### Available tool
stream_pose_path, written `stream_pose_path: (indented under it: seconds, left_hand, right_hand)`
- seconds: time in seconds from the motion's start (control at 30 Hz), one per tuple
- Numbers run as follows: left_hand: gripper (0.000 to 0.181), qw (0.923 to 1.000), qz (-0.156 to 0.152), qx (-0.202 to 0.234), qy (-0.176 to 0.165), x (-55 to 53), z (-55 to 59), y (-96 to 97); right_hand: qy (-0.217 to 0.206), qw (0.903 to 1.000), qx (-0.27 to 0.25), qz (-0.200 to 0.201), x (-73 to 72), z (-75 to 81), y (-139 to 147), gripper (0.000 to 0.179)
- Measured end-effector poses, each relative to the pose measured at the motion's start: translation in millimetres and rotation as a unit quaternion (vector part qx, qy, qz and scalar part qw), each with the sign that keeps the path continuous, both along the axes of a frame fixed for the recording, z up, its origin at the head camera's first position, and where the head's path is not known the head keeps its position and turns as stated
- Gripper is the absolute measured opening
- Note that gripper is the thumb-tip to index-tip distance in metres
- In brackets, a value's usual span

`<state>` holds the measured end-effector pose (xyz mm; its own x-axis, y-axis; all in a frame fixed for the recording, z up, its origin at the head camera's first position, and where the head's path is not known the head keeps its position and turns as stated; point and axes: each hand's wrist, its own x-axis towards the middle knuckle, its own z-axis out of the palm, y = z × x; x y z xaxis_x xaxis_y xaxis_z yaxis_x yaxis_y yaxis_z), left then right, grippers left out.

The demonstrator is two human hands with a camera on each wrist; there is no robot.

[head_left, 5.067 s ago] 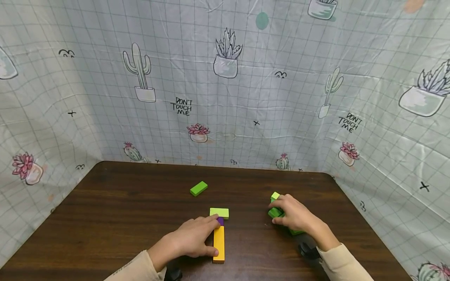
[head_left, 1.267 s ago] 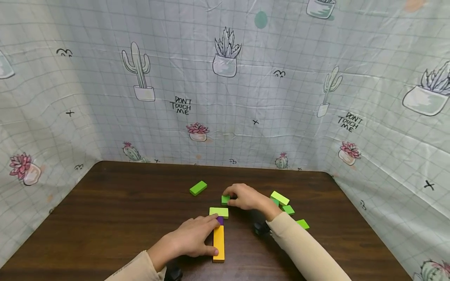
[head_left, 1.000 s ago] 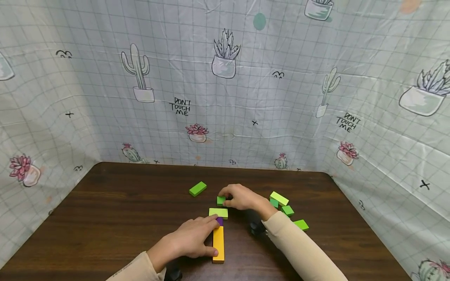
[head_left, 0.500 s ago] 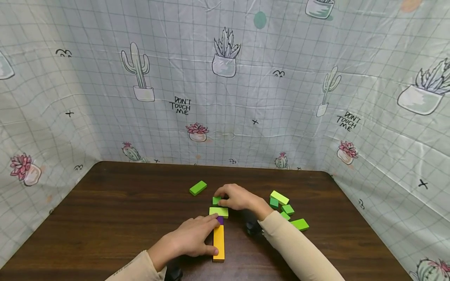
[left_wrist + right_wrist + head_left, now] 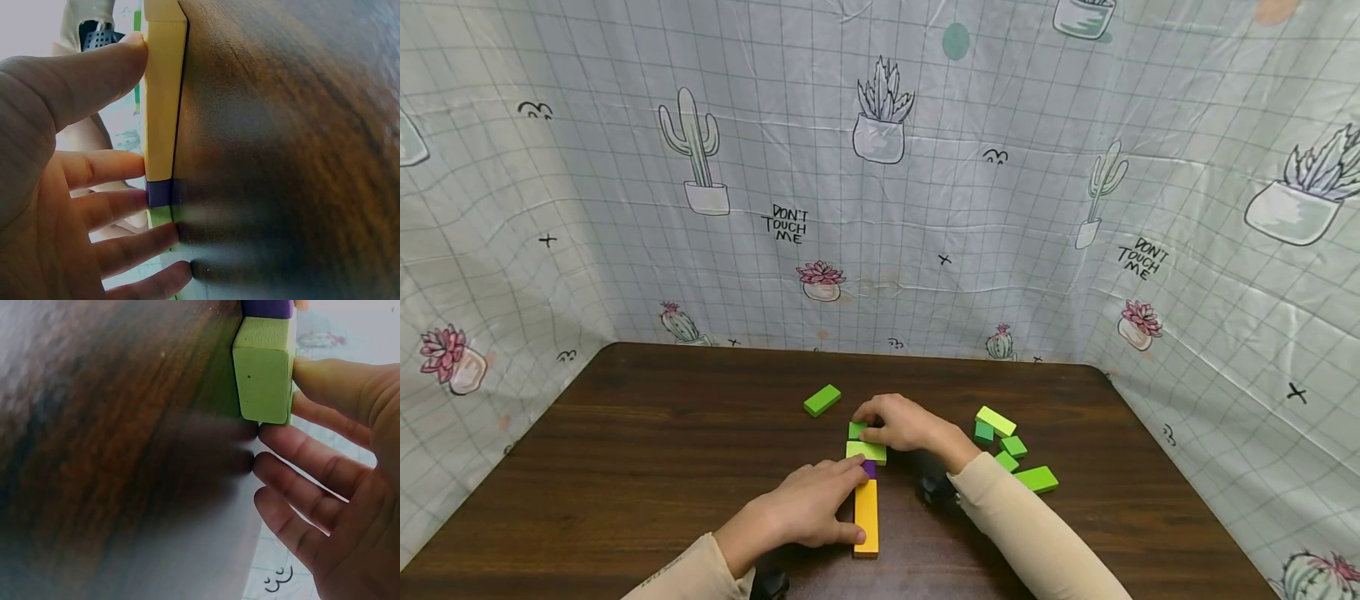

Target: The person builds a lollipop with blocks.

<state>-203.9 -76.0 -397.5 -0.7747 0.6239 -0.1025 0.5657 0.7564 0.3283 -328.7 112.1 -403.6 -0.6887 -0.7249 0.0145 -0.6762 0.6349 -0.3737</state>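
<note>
A yellow-orange block [image 5: 866, 521], a small purple block [image 5: 870, 469] and a light green block [image 5: 867, 452] lie in a line on the brown table. My left hand [image 5: 808, 504] rests along it with fairly straight fingers; its thumb touches the yellow-orange block, and fingertips reach the purple one. Just behind the light green block, my right hand [image 5: 901, 423] pinches a small green block [image 5: 855, 430] between thumb and finger. Most of that block is hidden by the hand. In the right wrist view the light green block [image 5: 265, 384] stands end-on beside the thumb.
A lone green block [image 5: 822, 400] lies behind and left of the row. To the right are a yellow-green block [image 5: 996, 421], a teal-green cube [image 5: 983, 432], a longer green block [image 5: 1038, 479] and small green blocks [image 5: 1013, 447]. A patterned cloth [image 5: 880, 208] surrounds the table.
From the group on the right, my right hand has brought the small green block left, then slid it to the back of the light green block. My left hand has stayed in place.
</note>
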Motion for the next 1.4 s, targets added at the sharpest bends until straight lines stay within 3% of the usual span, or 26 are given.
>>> stream_pose_path:
  seconds: [0.97,1.4]
  left_hand:
    - [0.071,1.0,0.003,-0.002,-0.003,-0.1,1.1,1.0]
    - [0.07,1.0,0.007,-0.001,0.004,0.3,-1.0,2.4]
  right_hand:
    - [0.003,1.0,-0.005,0.008,1.7,-0.5,2.1,0.028]
    - [0.036,0.9976,-0.009,-0.058,14.4,9.0,49.2,0.033]
